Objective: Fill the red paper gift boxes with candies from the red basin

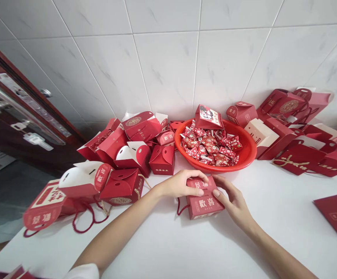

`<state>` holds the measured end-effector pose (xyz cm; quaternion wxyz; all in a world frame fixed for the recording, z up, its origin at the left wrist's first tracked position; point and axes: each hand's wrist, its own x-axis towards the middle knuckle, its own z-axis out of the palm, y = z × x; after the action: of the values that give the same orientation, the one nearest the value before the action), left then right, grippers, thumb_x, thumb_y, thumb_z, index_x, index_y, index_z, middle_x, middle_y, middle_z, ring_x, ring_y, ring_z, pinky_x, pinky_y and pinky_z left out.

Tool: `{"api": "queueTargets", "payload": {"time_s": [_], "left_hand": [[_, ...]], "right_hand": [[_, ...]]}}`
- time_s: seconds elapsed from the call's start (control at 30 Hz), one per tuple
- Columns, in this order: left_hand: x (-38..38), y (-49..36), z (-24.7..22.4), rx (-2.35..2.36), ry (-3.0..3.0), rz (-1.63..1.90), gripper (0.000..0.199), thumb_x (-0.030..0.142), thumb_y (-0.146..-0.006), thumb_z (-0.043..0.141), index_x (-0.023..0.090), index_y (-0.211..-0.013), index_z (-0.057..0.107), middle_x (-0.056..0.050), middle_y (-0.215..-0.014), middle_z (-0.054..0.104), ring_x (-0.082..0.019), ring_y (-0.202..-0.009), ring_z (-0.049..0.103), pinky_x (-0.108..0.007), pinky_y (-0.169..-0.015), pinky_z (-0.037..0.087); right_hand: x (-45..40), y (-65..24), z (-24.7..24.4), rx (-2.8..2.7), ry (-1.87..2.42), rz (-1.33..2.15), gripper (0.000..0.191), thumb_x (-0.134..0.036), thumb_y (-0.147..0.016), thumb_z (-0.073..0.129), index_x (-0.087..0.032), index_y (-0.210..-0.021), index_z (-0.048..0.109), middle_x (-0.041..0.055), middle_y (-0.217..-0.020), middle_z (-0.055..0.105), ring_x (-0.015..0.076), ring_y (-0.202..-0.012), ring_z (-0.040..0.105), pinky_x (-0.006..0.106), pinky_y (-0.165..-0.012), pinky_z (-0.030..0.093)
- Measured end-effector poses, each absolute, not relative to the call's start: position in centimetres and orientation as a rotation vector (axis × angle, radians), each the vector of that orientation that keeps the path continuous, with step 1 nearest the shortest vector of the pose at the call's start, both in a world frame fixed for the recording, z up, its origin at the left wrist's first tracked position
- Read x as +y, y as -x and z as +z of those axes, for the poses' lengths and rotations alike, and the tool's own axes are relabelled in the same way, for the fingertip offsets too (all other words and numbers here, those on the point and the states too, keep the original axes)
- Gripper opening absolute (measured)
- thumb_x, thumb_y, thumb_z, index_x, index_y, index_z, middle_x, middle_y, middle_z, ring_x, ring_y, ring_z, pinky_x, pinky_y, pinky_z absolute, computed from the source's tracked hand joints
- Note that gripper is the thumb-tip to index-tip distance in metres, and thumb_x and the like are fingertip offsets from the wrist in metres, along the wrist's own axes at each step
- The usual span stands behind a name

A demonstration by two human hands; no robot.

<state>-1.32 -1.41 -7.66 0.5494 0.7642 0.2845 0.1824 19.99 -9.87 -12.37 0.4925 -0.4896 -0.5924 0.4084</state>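
A red paper gift box (205, 205) with pale printed characters stands on the white table in front of me, a dark red cord loop at its left side. My left hand (187, 184) grips the box from the left, thumb on its top and fingers over the far edge. From the right, my right hand (231, 197) holds the same box, thumb on the top corner and fingers behind it. Just beyond is a round red plastic basin (245, 157) with many small red-wrapped sweets (209, 145) and a red box (209, 117) resting at its back rim.
Several red and white gift boxes (162, 159) crowd the left, some with rope handles. More boxes and bags (298, 157) stand at the right. A red flat piece (335, 214) lies at the right edge. A tiled wall (168, 69) rises behind; a door with keys (37, 140) is left.
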Motion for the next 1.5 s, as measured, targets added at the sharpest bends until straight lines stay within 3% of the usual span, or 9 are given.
{"api": "queueTargets", "payload": {"time_s": [0.2,0.6,0.83,1.13,1.33,1.5], "left_hand": [[-1.1,1.4,-7.9,0.663,-1.778,0.427,0.038,0.032,-0.078,0.080,0.019,-0.113,0.071,-0.006,-0.118,0.073,-0.023,-0.107,0.068,-0.033,-0.095,0.052],[-1.0,1.4,-7.8,0.627,-1.725,0.423,0.036,0.029,-0.078,0.079,0.018,-0.110,0.070,-0.008,-0.119,0.072,-0.024,-0.111,0.067,-0.033,-0.096,0.051],[-1.0,1.6,-7.3,0.627,-1.759,0.378,0.026,0.032,-0.095,0.061,0.017,-0.115,0.069,-0.009,-0.124,0.071,-0.023,-0.117,0.065,-0.032,-0.100,0.049],[-1.3,1.5,-7.4,0.652,-1.791,0.399,0.034,0.025,-0.084,0.072,0.018,-0.117,0.069,-0.008,-0.124,0.072,-0.025,-0.115,0.067,-0.034,-0.098,0.052],[-1.2,3.3,-6.3,0.764,-1.807,0.298,0.058,0.043,-0.092,0.066,0.023,-0.145,0.054,-0.011,-0.147,0.059,-0.026,-0.134,0.056,-0.033,-0.105,0.047],[-1.4,5.1,-5.8,1.060,-1.862,0.103,0.064,0.063,-0.090,0.061,0.024,-0.140,0.059,-0.008,-0.123,0.072,-0.025,-0.107,0.069,-0.029,-0.087,0.050]], "right_hand": [[-10.4,-20.0,-12.3,-1.540,1.171,0.988,0.056,-0.046,-0.093,0.066,-0.027,-0.144,0.054,0.0114,-0.143,0.063,0.0295,-0.130,0.062,0.046,-0.106,0.054],[-10.4,-19.8,-12.3,-1.521,1.176,1.003,0.055,-0.045,-0.094,0.064,-0.026,-0.144,0.054,0.0118,-0.144,0.062,0.0287,-0.129,0.062,0.044,-0.106,0.054],[-10.4,-20.0,-12.6,-1.504,1.160,1.018,0.054,-0.044,-0.092,0.067,-0.027,-0.142,0.055,0.0104,-0.143,0.063,0.0275,-0.128,0.062,0.041,-0.104,0.055],[-10.3,-19.9,-12.6,-1.501,1.148,1.033,0.053,-0.042,-0.093,0.067,-0.028,-0.142,0.054,0.0098,-0.142,0.063,0.0269,-0.127,0.063,0.041,-0.105,0.054],[-10.3,-19.8,-12.5,-1.496,1.108,1.034,0.051,-0.042,-0.094,0.065,-0.029,-0.141,0.054,0.0092,-0.139,0.066,0.0251,-0.125,0.064,0.039,-0.103,0.055],[-10.3,-19.7,-12.4,-1.503,1.121,1.021,0.051,-0.043,-0.093,0.065,-0.028,-0.141,0.054,0.0098,-0.137,0.067,0.0251,-0.123,0.065,0.040,-0.102,0.056]]}}
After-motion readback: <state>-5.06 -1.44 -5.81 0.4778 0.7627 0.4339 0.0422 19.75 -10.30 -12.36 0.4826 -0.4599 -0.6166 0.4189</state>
